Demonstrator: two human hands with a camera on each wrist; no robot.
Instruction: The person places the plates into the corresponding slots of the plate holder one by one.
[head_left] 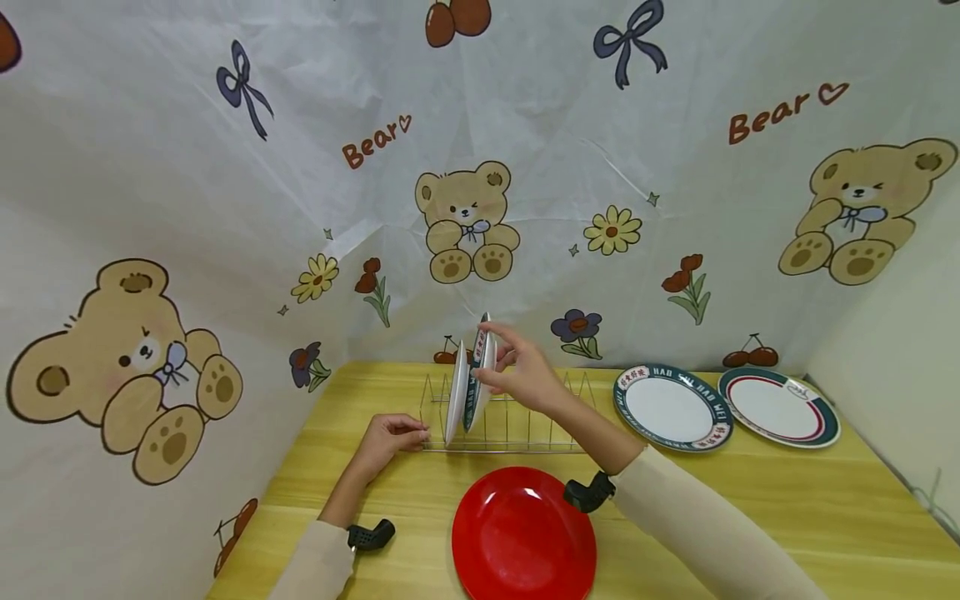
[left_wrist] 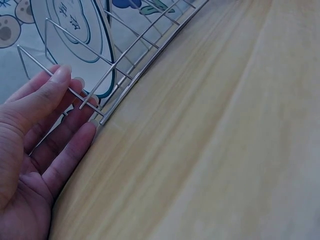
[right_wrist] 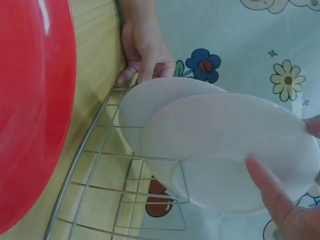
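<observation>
A wire dish rack stands on the yellow wooden table. Two plates stand on edge in its left slots: a white-backed plate and, just right of it, a teal-rimmed plate. My right hand pinches the upper rim of the teal-rimmed plate, thumb on its underside; its lower edge sits among the rack wires. My left hand grips the rack's left end wire between thumb and fingers. A red plate lies flat in front of the rack.
Two more patterned plates lie flat at the back right, a teal-rimmed one and a red-and-teal-rimmed one. A bear-print cloth walls the table on the left and behind. The rack's right slots hold nothing.
</observation>
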